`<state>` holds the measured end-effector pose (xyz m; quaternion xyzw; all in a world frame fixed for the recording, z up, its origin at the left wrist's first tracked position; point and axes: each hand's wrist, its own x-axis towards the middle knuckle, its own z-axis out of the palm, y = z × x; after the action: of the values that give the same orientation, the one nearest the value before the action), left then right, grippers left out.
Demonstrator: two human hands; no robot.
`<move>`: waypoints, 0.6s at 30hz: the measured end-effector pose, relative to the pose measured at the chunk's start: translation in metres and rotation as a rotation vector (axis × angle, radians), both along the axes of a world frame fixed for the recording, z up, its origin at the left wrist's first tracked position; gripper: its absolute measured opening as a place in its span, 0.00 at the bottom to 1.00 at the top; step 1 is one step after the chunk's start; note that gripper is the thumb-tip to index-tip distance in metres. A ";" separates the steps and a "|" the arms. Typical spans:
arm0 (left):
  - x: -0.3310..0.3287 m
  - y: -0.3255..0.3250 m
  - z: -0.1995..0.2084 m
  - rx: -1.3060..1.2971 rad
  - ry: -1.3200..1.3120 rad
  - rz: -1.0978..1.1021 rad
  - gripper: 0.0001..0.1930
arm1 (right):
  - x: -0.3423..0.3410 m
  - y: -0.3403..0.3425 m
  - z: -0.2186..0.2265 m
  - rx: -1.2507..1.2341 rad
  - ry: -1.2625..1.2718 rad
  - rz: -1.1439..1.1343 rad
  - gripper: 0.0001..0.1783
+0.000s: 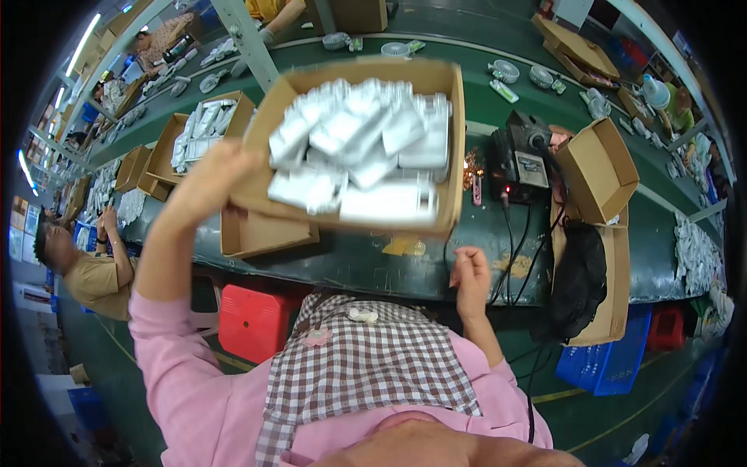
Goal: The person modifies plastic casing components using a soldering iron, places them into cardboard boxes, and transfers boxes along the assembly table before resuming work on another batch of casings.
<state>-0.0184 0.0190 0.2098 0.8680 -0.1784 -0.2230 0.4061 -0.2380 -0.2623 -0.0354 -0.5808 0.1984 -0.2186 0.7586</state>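
My left hand (226,175) is closed on the left side of a shallow cardboard box (457,148), held up above the bench and blurred by motion. Inside it lies a heap of white plastic casings (366,136), several of them tilted over one another. My right hand (471,272) hovers by the bench's front edge, apart from the box, with its fingers curled in and nothing visible in them. Partly hidden beneath the raised box, another cardboard box (268,236) rests on the bench.
A black powered unit (520,167) with a red light and cables stands right of the box. Farther right are an open carton (599,171) and a black bag (580,280). Small fans (504,71) lie along the green conveyor (459,58). A red stool (253,323) stands below; co-workers sit nearby.
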 end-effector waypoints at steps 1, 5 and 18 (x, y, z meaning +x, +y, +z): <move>0.012 -0.018 0.018 -0.009 -0.034 -0.005 0.19 | 0.000 0.001 -0.005 -0.022 0.017 0.026 0.06; 0.098 -0.082 0.041 -0.006 -0.128 -0.031 0.17 | 0.002 0.005 -0.023 -0.147 0.084 0.023 0.03; 0.281 -0.343 -0.163 -0.057 0.324 0.165 0.15 | 0.004 -0.006 -0.038 -0.338 0.200 0.045 0.04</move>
<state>0.2627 -0.3241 0.0464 0.8206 -0.0453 -0.3206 0.4709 -0.2340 -0.2687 -0.0736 -0.7229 0.2202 -0.1732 0.6316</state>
